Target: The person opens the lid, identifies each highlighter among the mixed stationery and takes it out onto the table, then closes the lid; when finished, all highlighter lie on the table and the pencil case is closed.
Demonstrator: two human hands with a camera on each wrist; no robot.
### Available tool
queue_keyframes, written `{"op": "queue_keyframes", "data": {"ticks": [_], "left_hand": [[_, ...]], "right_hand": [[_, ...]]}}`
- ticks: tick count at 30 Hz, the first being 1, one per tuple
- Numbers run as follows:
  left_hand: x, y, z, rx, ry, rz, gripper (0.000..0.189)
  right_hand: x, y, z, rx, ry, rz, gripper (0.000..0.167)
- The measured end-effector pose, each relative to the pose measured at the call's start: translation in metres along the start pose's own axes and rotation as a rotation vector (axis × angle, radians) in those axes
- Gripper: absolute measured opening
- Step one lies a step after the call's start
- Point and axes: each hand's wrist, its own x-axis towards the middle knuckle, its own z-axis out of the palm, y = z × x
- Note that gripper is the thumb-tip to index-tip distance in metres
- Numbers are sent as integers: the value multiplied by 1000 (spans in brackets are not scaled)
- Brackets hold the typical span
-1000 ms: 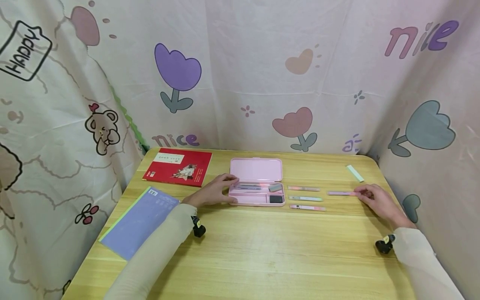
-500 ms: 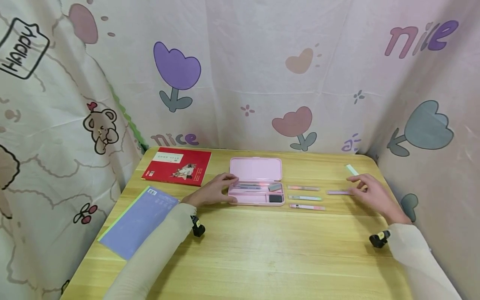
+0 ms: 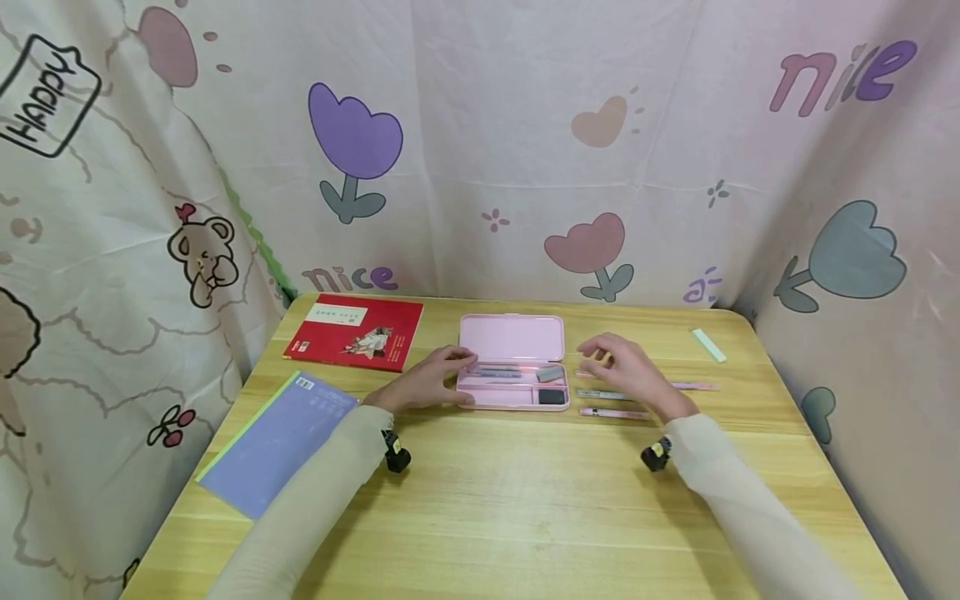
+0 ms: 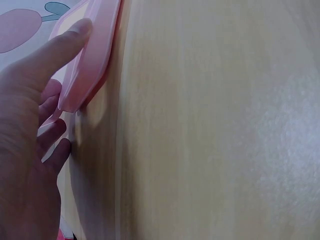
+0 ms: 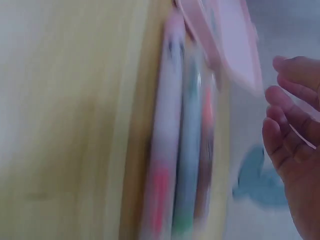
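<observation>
A pink pencil case [image 3: 512, 337] lies with its lid raised, holding pens [image 3: 495, 374], a grey piece [image 3: 550, 374] and a black block [image 3: 552, 397]. My left hand [image 3: 423, 385] grips the case's left end; in the left wrist view the thumb [image 4: 75, 35] lies on its side wall. My right hand [image 3: 633, 371] hovers over the pens right of the case, fingers loosely bent and holding nothing. Below it are a pink-tipped marker [image 5: 165, 125], a green-tipped marker [image 5: 189, 145] and an orange-tinted one [image 5: 206, 145], partly covered by the hand in the head view.
Farther right lie a purple pen [image 3: 697, 386] and a pale green-and-white strip [image 3: 708, 346]. A red book [image 3: 360, 333] and a blue notebook [image 3: 277, 442] lie on the left of the wooden table [image 3: 525, 517]. A patterned curtain [image 3: 480, 150] stands behind.
My right hand has let go of the purple pen at the right and moved left, over the markers near the case. The left hand stays at the case.
</observation>
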Motion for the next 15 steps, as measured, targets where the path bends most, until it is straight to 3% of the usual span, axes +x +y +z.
{"op": "queue_keyframes", "data": {"ticks": [6,15], "left_hand": [[0,2,-1,2,3,8,96],[-1,3,-1,1,-2,8,95]], "right_hand": [[27,-23,34,24,-56,-68,23],[44,-37,63,-17,-170,-109,21]]}}
